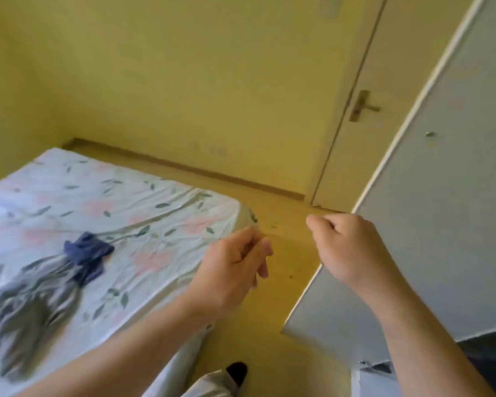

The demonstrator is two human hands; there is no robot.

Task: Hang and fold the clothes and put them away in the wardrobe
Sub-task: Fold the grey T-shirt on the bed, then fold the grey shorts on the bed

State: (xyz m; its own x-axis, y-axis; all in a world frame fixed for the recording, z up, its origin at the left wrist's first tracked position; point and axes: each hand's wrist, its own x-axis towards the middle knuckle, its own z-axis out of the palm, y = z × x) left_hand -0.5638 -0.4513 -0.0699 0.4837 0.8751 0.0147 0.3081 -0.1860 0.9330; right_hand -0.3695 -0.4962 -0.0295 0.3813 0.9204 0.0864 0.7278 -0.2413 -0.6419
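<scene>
A grey striped garment [32, 305] and a blue garment [86, 256] lie crumpled together on the bed [184, 202], well left of both grips. The left grip [235, 262] hangs loosely curled and empty over the bed's right edge. The right grip [344, 242] is curled beside the wardrobe door [441, 196]; I cannot tell whether it holds anything.

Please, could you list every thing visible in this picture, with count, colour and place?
bed sheet: one, white with pink flowers, left
blue garment: one, blue, crumpled on the sheet
grey garment: one, grey striped, on the sheet, touching it
floor: one, yellowish, centre
room door: one, cream, shut, back right
door handle: one, brass, on that door
wardrobe door: one, grey, open, right
foot: one, dark sock, bottom centre
left grip: one, bare, loosely curled, empty, near the bed corner
right grip: one, bare, curled, nothing seen inside, before the wardrobe door
</scene>
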